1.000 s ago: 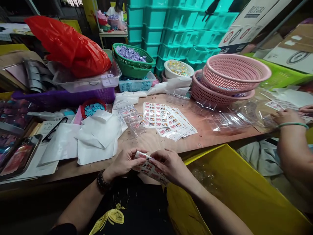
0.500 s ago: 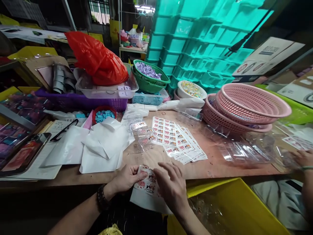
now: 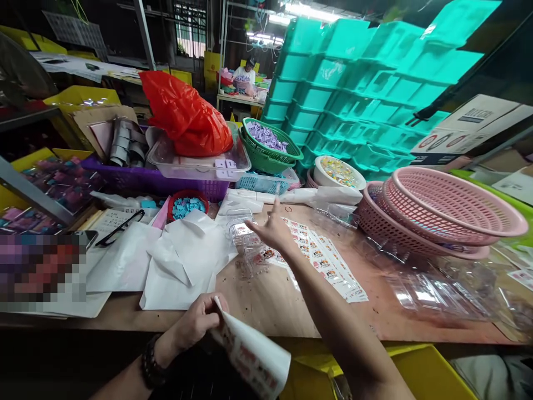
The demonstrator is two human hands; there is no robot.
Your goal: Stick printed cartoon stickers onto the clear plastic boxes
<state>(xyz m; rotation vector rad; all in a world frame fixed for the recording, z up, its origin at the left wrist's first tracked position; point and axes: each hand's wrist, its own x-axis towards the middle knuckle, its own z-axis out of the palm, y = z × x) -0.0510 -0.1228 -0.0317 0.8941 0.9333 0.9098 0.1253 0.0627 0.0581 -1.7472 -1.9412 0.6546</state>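
Observation:
My left hand (image 3: 200,321) is closed on the edge of a sticker sheet (image 3: 255,351). The sheet curls over in front of the table, its white back partly showing and its printed side smeared by motion. Above the table, my right hand (image 3: 272,229) is stretched forward with thumb and a finger apart and nothing visible in it. It is nearest to the small clear plastic cases (image 3: 242,229), some with stickers inside. A fan of printed sticker sheets (image 3: 328,261) lies on the table, partly hidden behind my right forearm.
White backing paper (image 3: 183,261) and glasses (image 3: 120,228) lie at left. Behind are a red basket of blue pieces (image 3: 170,215), a red bag (image 3: 191,122) and a green basket (image 3: 270,158). Pink baskets (image 3: 420,244) and clear packaging (image 3: 437,297) occupy the right; teal crates (image 3: 328,111) rise behind.
My right hand has left the sticker sheet and moved up and forward over the table. The sheet, still in my left hand, has swung and curled. The view has shifted; the neighbour's hand is gone.

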